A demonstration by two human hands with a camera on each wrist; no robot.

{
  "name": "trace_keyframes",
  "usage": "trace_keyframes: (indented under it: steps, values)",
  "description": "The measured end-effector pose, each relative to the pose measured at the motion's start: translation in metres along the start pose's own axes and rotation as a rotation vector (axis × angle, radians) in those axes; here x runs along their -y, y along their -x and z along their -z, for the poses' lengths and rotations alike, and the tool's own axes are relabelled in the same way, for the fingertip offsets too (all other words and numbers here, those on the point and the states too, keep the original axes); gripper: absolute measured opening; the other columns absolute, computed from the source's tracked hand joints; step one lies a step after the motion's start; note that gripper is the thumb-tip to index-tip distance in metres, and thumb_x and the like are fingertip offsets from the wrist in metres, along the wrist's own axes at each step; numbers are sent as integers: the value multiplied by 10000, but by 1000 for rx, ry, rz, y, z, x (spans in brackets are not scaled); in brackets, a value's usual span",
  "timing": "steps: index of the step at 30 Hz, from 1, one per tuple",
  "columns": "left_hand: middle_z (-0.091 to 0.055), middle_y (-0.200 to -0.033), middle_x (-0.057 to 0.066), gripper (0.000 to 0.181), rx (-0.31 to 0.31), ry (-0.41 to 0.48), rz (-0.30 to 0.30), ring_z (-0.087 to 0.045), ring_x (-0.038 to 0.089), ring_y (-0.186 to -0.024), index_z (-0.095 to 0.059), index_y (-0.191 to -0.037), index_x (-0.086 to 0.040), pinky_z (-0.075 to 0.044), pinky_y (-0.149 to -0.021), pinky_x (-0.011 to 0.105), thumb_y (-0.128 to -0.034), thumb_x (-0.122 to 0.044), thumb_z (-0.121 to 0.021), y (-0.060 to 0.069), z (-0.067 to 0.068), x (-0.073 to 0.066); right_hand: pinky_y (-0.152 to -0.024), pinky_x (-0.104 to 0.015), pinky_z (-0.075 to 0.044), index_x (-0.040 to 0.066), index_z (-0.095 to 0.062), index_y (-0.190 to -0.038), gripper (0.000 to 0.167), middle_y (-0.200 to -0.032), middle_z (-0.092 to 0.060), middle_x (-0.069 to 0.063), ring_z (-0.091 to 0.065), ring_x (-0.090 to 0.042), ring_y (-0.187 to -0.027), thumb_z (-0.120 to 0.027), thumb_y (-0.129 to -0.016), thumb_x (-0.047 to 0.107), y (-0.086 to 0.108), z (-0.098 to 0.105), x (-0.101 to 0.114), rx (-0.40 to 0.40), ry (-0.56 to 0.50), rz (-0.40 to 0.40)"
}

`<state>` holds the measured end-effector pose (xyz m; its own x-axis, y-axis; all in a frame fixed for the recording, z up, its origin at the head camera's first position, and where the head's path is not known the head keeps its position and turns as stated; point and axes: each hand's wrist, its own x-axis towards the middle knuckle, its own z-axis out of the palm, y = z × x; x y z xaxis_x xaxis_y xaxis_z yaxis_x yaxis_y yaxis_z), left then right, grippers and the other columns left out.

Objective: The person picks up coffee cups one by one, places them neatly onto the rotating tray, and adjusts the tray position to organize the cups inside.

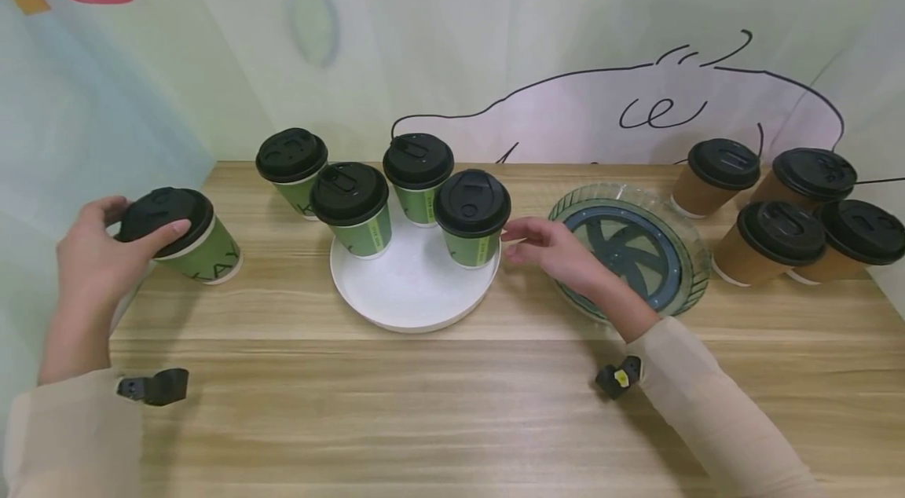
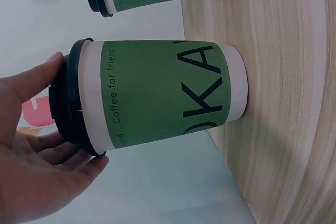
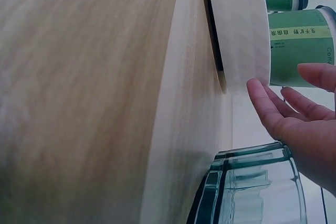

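Note:
At the left of the head view, the left hand (image 1: pixel 106 254) grips a green cup (image 1: pixel 205 250) by its black lid; in the left wrist view the thumb and fingers of this hand (image 2: pixel 47 145) lie on either side of the lid of the cup (image 2: pixel 163 90). Three green cups stand on a white round plate (image 1: pixel 417 294). The right hand (image 1: pixel 558 254) is beside the nearest right cup (image 1: pixel 472 215), fingers slightly bent and holding nothing. The right wrist view shows its fingertips (image 3: pixel 254 85) close to the plate's side (image 3: pixel 244 30); whether they touch it, I cannot tell.
Behind the plate's left side stands another green cup (image 1: pixel 293 168). A clear, greenish round dish (image 1: pixel 686 247) lies under and beyond the right forearm. Several brown cups (image 1: pixel 767 243) with black lids stand at the far right. A patterned cloth (image 1: pixel 452 34) hangs behind the table (image 1: pixel 396 419).

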<state>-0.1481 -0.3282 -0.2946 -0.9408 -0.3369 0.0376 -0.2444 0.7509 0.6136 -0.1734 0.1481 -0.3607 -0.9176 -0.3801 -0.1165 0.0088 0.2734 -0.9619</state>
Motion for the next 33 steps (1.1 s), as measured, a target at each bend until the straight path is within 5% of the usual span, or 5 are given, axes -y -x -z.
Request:
trace_keyframes:
  steps: [14,33]
  values:
    - [-161,-1465,250,888,-31,40,-11,-160,441,-1314,-143,-1442,15,-208,-1006,590,-837,-466,-580,11,-2,-8,-872,-388,-472,-59,-469,-1258,359,-1220,-520,-215,-553,-329,-1051,-515,-914,33,1,0,1,-5,-7,1]
    - [-223,-1470,177,872,-55,71,-10,-323,481,-1216,-174,-1458,-66,-322,-923,568,-815,-434,-634,43,-5,-33,-875,-396,-470,-63,-467,-1260,363,-1216,-521,-218,-557,-324,-1047,-515,-912,29,1,-1,0,-7,-12,8]
